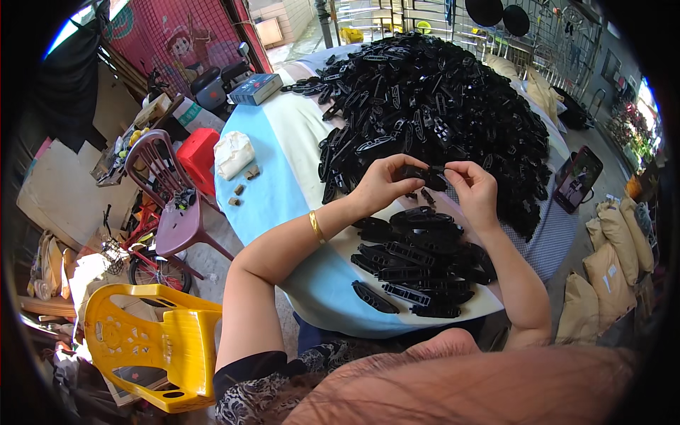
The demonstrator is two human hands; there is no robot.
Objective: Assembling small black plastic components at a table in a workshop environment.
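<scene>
I hold both hands raised above the table [283,142], which carries a cloth in blue, cream and checked panels. My left hand [382,183] and my right hand [473,190] meet over its middle and pinch one black plastic part [423,174] between them. The left thumb and fingertips close on the part's left end; the right thumb and forefinger close on its right end. The remaining fingers of each hand are curled in. A gold bangle [315,227] sits on my left wrist.

Directly below the hands, a small batch of long black slotted pieces [418,262] lies on the near edge of the table. Behind the hands, a large heap of black parts [439,92] covers the far half.

A phone [577,178] lies at the right edge of the table. A white bag [232,153] and a blue box [256,88] rest on the left side. Off the table to the left stand a maroon plastic chair [173,205] and a yellow plastic chair [159,340].
</scene>
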